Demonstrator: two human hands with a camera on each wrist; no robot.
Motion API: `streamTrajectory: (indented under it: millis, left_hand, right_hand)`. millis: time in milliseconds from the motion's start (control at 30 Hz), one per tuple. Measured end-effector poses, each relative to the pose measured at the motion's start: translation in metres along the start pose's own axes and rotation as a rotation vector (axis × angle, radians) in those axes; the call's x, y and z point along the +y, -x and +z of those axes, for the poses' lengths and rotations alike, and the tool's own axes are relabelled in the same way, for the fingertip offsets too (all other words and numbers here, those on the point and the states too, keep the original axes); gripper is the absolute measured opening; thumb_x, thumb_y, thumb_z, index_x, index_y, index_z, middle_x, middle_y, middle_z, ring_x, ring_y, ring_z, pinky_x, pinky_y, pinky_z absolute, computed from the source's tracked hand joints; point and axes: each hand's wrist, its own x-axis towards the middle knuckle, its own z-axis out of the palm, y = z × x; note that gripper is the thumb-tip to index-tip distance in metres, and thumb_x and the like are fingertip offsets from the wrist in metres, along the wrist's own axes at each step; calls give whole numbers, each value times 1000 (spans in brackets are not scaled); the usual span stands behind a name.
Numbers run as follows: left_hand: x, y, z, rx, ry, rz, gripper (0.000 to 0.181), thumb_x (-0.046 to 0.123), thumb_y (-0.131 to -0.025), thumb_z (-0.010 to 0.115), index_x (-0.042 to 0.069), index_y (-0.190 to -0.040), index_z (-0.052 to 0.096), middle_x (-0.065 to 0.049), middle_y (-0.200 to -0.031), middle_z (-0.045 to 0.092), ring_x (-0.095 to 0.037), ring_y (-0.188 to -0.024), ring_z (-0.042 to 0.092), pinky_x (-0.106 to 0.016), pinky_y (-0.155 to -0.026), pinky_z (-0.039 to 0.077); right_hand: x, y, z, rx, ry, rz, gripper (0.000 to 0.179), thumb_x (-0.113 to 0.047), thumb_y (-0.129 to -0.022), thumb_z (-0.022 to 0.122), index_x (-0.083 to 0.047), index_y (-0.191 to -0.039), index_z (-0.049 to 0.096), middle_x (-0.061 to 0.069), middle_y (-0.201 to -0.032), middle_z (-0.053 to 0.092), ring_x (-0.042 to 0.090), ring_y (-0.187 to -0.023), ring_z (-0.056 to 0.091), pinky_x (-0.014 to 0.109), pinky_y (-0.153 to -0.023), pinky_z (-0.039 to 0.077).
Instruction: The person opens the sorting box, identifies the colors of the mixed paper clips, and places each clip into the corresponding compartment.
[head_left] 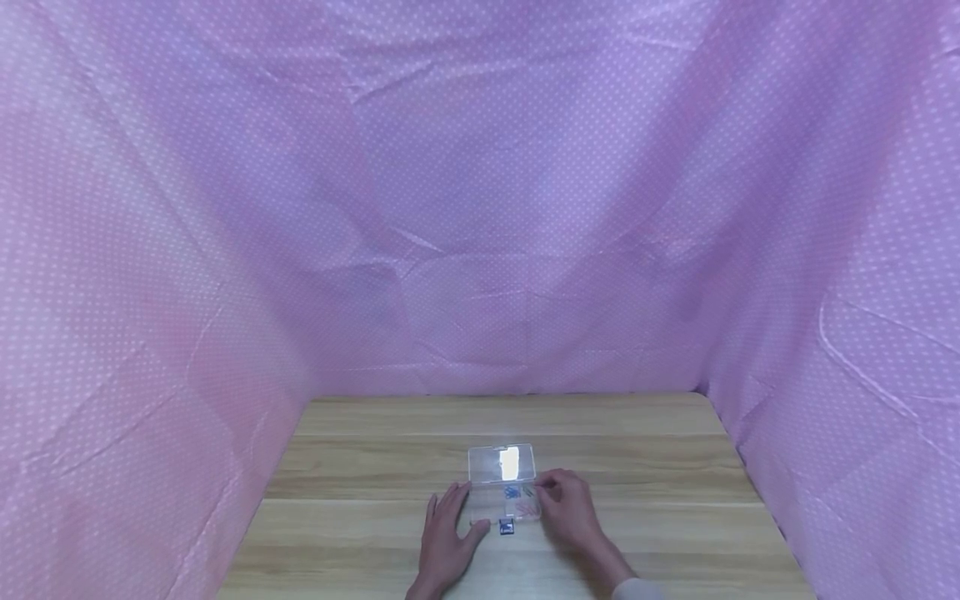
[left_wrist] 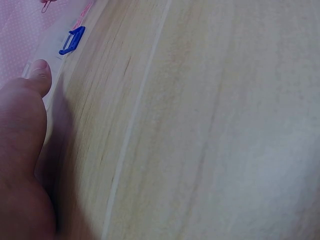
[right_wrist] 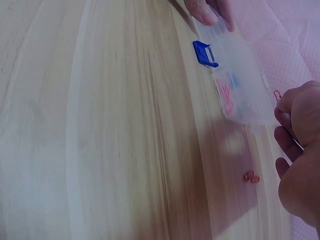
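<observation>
A clear plastic box (head_left: 486, 505) lies on the table with its lid (head_left: 486, 465) swung back. Its blue latch (right_wrist: 204, 53) hangs at the front. Blue paper clips (head_left: 512, 492), green ones (head_left: 528, 492) and pink paper clips (right_wrist: 226, 94) lie in separate compartments on the right. My left hand (head_left: 444, 546) holds the box's left end, thumb (left_wrist: 41, 76) at the front corner and fingers toward the back. At the box's right side my right hand (head_left: 572, 510) pinches a red paper clip (right_wrist: 277, 94) between thumb and index finger, its loop sticking out.
Several small orange-red pieces (right_wrist: 251, 176) lie in a cluster on the wooden table (head_left: 360, 467), below my right hand. A pink dotted cloth (head_left: 510, 317) hangs around the table's back and sides.
</observation>
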Motion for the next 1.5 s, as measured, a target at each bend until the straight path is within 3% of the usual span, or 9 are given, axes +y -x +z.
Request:
streamTrajectory:
  millis: [333, 567, 733, 867, 933, 1167, 1500]
  left_hand:
    - [-2, 2, 1, 13, 10, 28, 74, 55, -89, 75, 27, -152, 50, -2, -157, 54, -25, -153, 42, -48, -136, 10]
    - [-2, 2, 1, 18, 11, 29, 74, 55, -89, 75, 26, -152, 50, -3, -157, 55, -25, -153, 43, -49, -135, 11]
    - [-1, 2, 0, 34, 16, 43, 73, 53, -89, 76, 24, -151, 52, -5, -155, 57, -27, -151, 45, -52, -135, 13]
    - [0, 2, -1, 19, 27, 36, 73, 52, -90, 76, 24, -152, 51, -5, -156, 56, -28, -152, 44, -51, -136, 12]
    - [0, 2, -1, 19, 26, 44, 73, 51, -90, 76, 23, -152, 51, -6, -156, 55, -29, -152, 44, -53, -135, 13]
    - [-1, 3, -2, 35, 32, 71, 73, 51, -90, 76, 20, -151, 52, -9, -155, 56, -32, -151, 45, -54, -134, 15]
    - [-2, 2, -3, 45, 16, 82, 72, 50, -89, 77, 19, -150, 54, -8, -154, 58, -31, -150, 46, -52, -132, 15]
  right_hand:
    - [-7, 1, 12, 20, -8, -111, 10, -7, -90, 76, -14, -98, 75, -7, -94, 71, 8, -92, 64, 21, -85, 61]
    - [-13, 0, 19, -34, -40, -89, 8, -10, -92, 73, -12, -100, 75, -8, -93, 69, 6, -91, 62, 21, -86, 61]
    - [-17, -2, 24, -21, 3, -142, 8, -8, -92, 74, -13, -98, 75, -9, -90, 71, 5, -89, 63, 23, -85, 62]
    - [-20, -3, 28, 5, 66, -161, 8, -13, -91, 76, -19, -97, 76, -14, -89, 72, 3, -90, 64, 35, -99, 52]
    - [-21, -3, 30, 4, 82, -175, 8, -13, -91, 76, -19, -96, 77, -14, -89, 73, 3, -90, 64, 37, -98, 52]
    - [-27, -4, 37, -49, 82, -184, 8, -15, -92, 75, -16, -99, 77, -8, -93, 72, 7, -92, 62, 26, -86, 59]
    - [-32, -8, 48, -13, 206, -215, 9, -14, -91, 76, -19, -98, 79, -8, -95, 76, 12, -96, 66, 44, -96, 57]
